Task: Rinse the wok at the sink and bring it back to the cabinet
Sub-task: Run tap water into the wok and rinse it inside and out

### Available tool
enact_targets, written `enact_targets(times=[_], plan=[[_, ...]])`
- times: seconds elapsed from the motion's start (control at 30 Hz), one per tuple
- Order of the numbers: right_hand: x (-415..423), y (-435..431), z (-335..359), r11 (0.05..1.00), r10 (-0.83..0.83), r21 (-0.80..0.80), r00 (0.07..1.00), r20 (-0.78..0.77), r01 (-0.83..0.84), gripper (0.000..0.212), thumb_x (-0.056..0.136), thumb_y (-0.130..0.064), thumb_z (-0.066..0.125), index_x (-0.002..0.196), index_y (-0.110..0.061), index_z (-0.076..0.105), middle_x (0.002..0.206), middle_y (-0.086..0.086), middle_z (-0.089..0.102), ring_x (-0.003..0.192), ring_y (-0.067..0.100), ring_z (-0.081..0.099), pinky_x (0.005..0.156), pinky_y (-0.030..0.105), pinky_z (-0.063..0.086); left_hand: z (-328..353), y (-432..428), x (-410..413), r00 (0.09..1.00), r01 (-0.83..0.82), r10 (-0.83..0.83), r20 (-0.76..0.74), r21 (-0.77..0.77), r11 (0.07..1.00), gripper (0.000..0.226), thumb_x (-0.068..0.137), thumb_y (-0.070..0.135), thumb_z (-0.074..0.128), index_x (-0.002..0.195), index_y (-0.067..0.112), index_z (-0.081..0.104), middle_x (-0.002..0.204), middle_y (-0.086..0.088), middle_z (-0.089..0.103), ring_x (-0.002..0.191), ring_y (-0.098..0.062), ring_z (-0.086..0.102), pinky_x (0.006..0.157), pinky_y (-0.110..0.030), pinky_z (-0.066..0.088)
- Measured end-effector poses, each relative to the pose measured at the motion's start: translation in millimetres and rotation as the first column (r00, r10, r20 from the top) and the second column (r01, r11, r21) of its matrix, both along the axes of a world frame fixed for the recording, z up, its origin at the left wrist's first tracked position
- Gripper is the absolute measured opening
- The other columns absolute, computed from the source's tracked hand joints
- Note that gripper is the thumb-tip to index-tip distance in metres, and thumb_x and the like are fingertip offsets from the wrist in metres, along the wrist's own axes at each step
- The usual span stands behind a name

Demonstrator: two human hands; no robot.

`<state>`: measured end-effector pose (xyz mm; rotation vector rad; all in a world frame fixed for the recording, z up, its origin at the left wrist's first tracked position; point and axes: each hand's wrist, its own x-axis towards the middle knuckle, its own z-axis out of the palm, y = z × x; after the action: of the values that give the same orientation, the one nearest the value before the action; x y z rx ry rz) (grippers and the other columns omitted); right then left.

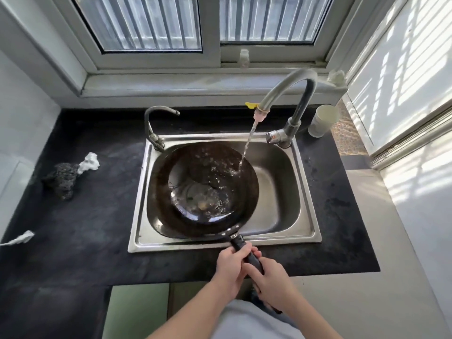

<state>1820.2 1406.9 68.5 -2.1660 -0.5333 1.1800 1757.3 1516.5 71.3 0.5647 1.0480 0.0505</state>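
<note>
Black countertop (85,228) fills the middle of my view, with the steel sink (281,187) set into it at centre. I see the dark wok (203,189) in the basin's left part, its handle (238,242) pointing toward the lower frame edge. The tall faucet (288,89) at upper right runs water (248,143) onto the wok's far wall. Both hands clasp the handle, left hand (230,267) nearer the pan, right hand (271,280) behind it.

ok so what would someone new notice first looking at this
The big dark wok fills the left of the steel sink, with a thin stream of water from the tall tap hitting its right side. At the near edge, the left hand and right hand both hold its black handle.
</note>
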Motion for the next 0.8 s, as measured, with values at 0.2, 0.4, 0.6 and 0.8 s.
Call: enact_targets(times=[0.2,0.4,0.6,0.8], plan=[[-5.5,-0.4,-2.7,0.996,-0.074,-0.043,0.989,0.126,0.080,0.031,0.091,-0.046,0.060,0.069,-0.024,0.054,0.064,-0.003,0.065,0.060,0.016,0.060,0.062,0.037,0.051,-3.6,-0.1,9.0,0.995,0.069,-0.067,0.071,-0.023,0.997,0.013,0.096,0.010,0.057,0.095,-0.002,0.061,0.084,-0.015,0.062,0.079,-0.023,0.062,0.071,-0.032,0.055],[-3.9,-8.3,-3.8,0.992,-0.125,0.026,0.989,-0.074,0.127,0.035,0.066,-0.048,0.072,0.071,-0.016,0.059,0.054,-0.007,0.056,0.048,0.012,0.049,0.052,0.035,0.045,-2.6,-1.9,5.6,0.996,0.039,-0.038,0.076,-0.009,0.999,0.010,0.095,0.005,0.059,0.096,-0.005,0.059,0.085,-0.020,0.062,0.075,-0.024,0.068,0.072,-0.032,0.060],[-14.5,-1.1,4.9,0.989,-0.073,0.104,0.963,-0.258,0.102,0.023,0.074,-0.025,0.070,0.081,-0.007,0.057,0.053,0.002,0.048,0.041,0.021,0.045,0.042,0.033,0.040,-3.6,6.7,-10.5,0.982,-0.093,0.107,0.155,-0.099,0.991,0.019,0.093,-0.008,0.051,0.109,-0.005,0.059,0.104,-0.023,0.068,0.098,-0.027,0.070,0.089,-0.034,0.055],[-27.3,15.2,15.6,0.987,-0.085,0.117,0.975,-0.203,0.110,0.020,0.085,-0.030,0.071,0.083,-0.014,0.060,0.052,-0.003,0.054,0.041,0.018,0.048,0.040,0.036,0.041,-4.8,18.5,-22.7,0.990,-0.085,0.084,0.117,0.009,0.996,0.010,0.091,-0.007,0.057,0.096,0.002,0.056,0.090,-0.017,0.059,0.083,-0.023,0.065,0.077,-0.029,0.057]])
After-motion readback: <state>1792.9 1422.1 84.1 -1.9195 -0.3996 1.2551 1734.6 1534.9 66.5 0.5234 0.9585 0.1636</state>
